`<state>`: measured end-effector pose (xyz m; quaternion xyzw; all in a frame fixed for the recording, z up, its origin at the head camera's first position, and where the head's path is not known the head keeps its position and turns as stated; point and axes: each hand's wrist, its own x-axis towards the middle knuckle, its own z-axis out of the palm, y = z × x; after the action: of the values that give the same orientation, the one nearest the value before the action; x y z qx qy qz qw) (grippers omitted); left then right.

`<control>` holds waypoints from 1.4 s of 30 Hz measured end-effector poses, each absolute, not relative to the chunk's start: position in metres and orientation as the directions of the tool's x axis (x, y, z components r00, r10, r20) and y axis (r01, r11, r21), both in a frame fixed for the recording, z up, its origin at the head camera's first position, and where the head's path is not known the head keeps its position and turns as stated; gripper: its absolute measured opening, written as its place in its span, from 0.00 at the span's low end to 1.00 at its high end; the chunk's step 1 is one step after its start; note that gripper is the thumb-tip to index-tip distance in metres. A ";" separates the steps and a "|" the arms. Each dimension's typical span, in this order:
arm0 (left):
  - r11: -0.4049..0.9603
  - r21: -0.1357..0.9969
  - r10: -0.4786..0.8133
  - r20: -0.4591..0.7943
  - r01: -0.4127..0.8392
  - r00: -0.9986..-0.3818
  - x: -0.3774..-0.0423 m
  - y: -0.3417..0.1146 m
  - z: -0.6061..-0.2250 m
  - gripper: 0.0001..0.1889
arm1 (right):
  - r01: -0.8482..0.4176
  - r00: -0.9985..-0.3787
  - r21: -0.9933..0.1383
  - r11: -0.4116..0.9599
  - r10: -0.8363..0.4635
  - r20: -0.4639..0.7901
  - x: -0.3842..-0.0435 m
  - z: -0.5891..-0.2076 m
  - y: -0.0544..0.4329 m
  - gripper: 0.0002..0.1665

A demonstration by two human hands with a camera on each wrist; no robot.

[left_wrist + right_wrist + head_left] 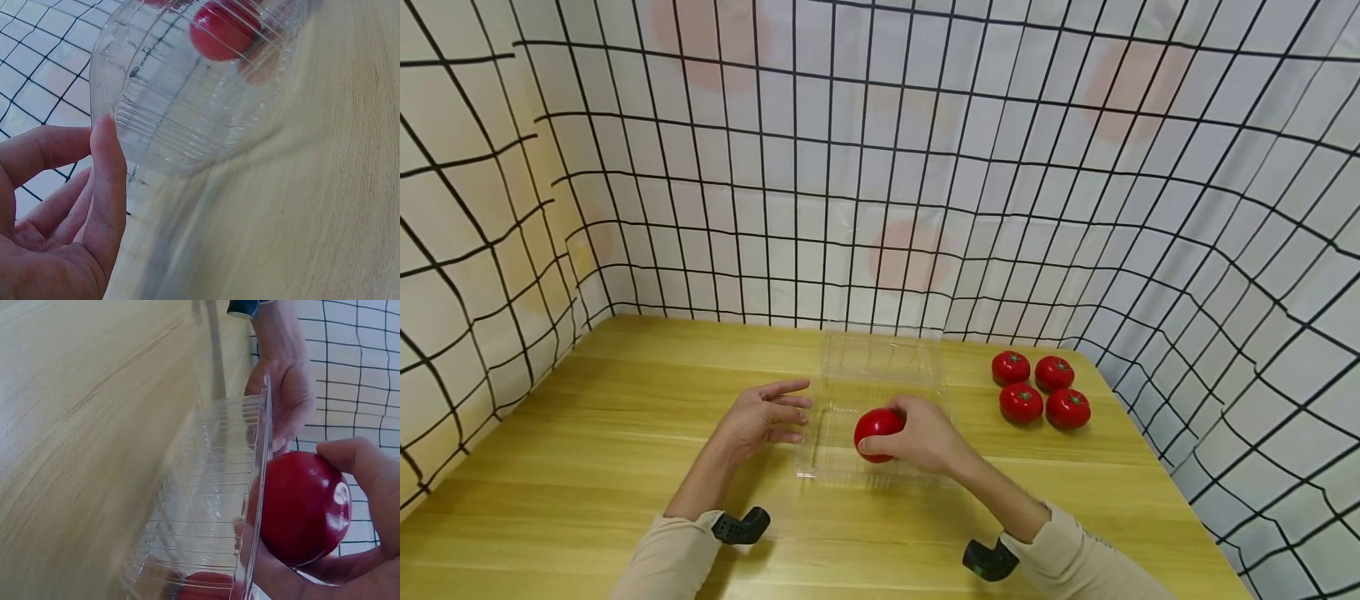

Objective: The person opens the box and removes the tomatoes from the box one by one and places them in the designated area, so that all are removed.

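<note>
A shiny red tomato (874,433) is in my right hand (928,435), which grips it with thumb and fingers over the front part of a clear plastic clamshell box (835,467). From the right wrist view, the tomato (303,509) shows above the box rim (259,487). My left hand (767,418) is beside the box's left edge, fingers spread and fairly straight. In the left wrist view its fingertips are at the rim of the box (169,119); whether they touch is unclear. Another red patch (206,586) appears through the plastic, inside or beyond it, I cannot tell.
Several red tomatoes (1021,403) with green stem tops sit grouped on the wooden table (625,442), right of the box. The box's lid (880,358) lies folded back toward the white wall with a black grid (775,208). Similar gridded walls flank both sides.
</note>
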<state>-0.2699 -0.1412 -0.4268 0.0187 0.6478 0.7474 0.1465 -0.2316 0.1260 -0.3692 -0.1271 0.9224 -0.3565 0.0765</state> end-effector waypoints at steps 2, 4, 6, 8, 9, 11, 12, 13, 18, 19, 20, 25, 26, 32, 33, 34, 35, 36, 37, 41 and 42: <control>-0.118 0.974 0.243 -0.163 -0.196 -0.956 -0.270 -0.141 -0.427 0.33 | -0.187 -0.949 -0.667 0.721 -0.307 -0.067 -0.231 -0.369 0.126 0.31; -0.119 0.973 0.243 -0.162 -0.195 -0.956 -0.270 -0.141 -0.427 0.33 | -0.191 -0.943 -0.663 0.724 -0.323 -0.081 -0.231 -0.369 0.126 0.33; -0.122 0.973 0.243 -0.162 -0.196 -0.956 -0.270 -0.141 -0.426 0.33 | -0.192 -0.938 -0.666 0.721 -0.334 -0.091 -0.231 -0.369 0.127 0.34; -0.124 0.973 0.242 -0.162 -0.196 -0.957 -0.270 -0.141 -0.426 0.33 | -0.192 -0.936 -0.676 0.712 -0.340 -0.092 -0.232 -0.369 0.127 0.34; -0.124 0.973 0.241 -0.161 -0.195 -0.957 -0.270 -0.141 -0.426 0.33 | -0.189 -0.937 -0.682 0.707 -0.338 -0.091 -0.232 -0.370 0.127 0.34; -0.125 0.973 0.238 -0.161 -0.194 -0.958 -0.270 -0.141 -0.427 0.33 | -0.186 -0.938 -0.690 0.699 -0.335 -0.087 -0.233 -0.370 0.127 0.34; -0.124 0.973 0.238 -0.161 -0.194 -0.958 -0.270 -0.141 -0.427 0.33 | -0.185 -0.940 -0.693 0.697 -0.332 -0.083 -0.233 -0.370 0.127 0.33; -0.124 0.973 0.237 -0.160 -0.194 -0.958 -0.270 -0.141 -0.427 0.33 | -0.184 -0.942 -0.692 0.698 -0.327 -0.080 -0.233 -0.370 0.128 0.33; -0.124 0.973 0.240 -0.161 -0.194 -0.957 -0.270 -0.141 -0.427 0.33 | -0.174 -0.953 -0.675 0.717 -0.295 -0.067 -0.233 -0.368 0.132 0.32; -0.125 0.973 0.241 -0.161 -0.195 -0.957 -0.270 -0.141 -0.427 0.33 | -0.171 -0.955 -0.672 0.720 -0.289 -0.066 -0.234 -0.367 0.133 0.32; -0.125 0.973 0.242 -0.161 -0.196 -0.957 -0.270 -0.141 -0.427 0.33 | -0.168 -0.956 -0.670 0.723 -0.284 -0.067 -0.234 -0.366 0.134 0.32; -0.131 0.971 0.247 -0.162 -0.199 -0.955 -0.270 -0.140 -0.426 0.34 | -0.153 -0.959 -0.668 0.728 -0.274 -0.079 -0.237 -0.362 0.143 0.33; -0.133 0.971 0.247 -0.162 -0.199 -0.956 -0.270 -0.140 -0.426 0.34 | -0.146 -0.959 -0.668 0.729 -0.270 -0.085 -0.238 -0.361 0.145 0.33; -0.135 0.971 0.246 -0.161 -0.198 -0.956 -0.269 -0.140 -0.425 0.34 | -0.124 -0.965 -0.663 0.738 -0.247 -0.095 -0.244 -0.355 0.157 0.33; -0.134 0.971 0.247 -0.160 -0.197 -0.956 -0.268 -0.140 -0.425 0.34 | -0.126 -0.965 -0.661 0.740 -0.245 -0.091 -0.245 -0.354 0.158 0.33; -0.133 0.972 0.249 -0.158 -0.195 -0.955 -0.268 -0.140 -0.424 0.35 | -0.126 -0.966 -0.658 0.742 -0.244 -0.090 -0.245 -0.353 0.159 0.33; -0.133 0.972 0.252 -0.156 -0.194 -0.955 -0.268 -0.141 -0.424 0.35 | -0.125 -0.966 -0.659 0.742 -0.242 -0.089 -0.245 -0.352 0.161 0.33; -0.135 0.972 0.254 -0.153 -0.192 -0.955 -0.268 -0.141 -0.424 0.35 | -0.123 -0.967 -0.658 0.743 -0.239 -0.090 -0.246 -0.351 0.162 0.33; -0.139 0.971 0.253 -0.154 -0.193 -0.955 -0.267 -0.141 -0.423 0.35 | -0.118 -0.967 -0.661 0.741 -0.237 -0.092 -0.246 -0.350 0.163 0.34; -0.144 0.970 0.262 -0.151 -0.194 -0.953 -0.267 -0.141 -0.422 0.35 | -0.093 -0.971 -0.664 0.742 -0.214 -0.103 -0.245 -0.348 0.167 0.37; -0.145 0.970 0.261 -0.154 -0.196 -0.953 -0.267 -0.141 -0.422 0.34 | -0.089 -0.973 -0.661 0.745 -0.208 -0.103 -0.244 -0.347 0.168 0.38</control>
<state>-0.2672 -0.1410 -0.4225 0.0255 0.6361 0.7563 0.1511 -0.2443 0.1675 -0.3474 -0.0800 0.9301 -0.3481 0.0854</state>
